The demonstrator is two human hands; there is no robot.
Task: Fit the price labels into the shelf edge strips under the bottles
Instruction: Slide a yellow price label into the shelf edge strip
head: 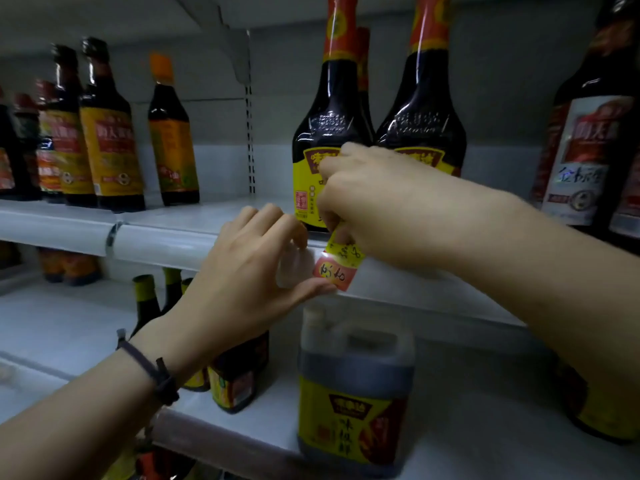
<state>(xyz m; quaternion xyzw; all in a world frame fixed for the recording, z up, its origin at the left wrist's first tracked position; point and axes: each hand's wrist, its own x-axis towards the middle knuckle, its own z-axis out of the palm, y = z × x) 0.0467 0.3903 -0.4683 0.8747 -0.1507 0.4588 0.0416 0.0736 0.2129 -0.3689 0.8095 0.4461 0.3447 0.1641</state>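
Note:
A yellow and red price label [337,266] with handwritten marks sits tilted at the clear shelf edge strip [166,245], below two dark sauce bottles [329,150] with yellow labels. My right hand [377,202] pinches the label's top end from above. My left hand [249,271] is at the strip just left of the label, thumb under the label's lower corner and fingers curled on the strip's clear cover. Whether the label is seated in the strip is unclear.
Several dark bottles [107,133] stand at the left on the same shelf and another large one [585,150] at the far right. A big sauce jug [353,393] and smaller bottles [235,372] stand on the shelf below, close under my hands.

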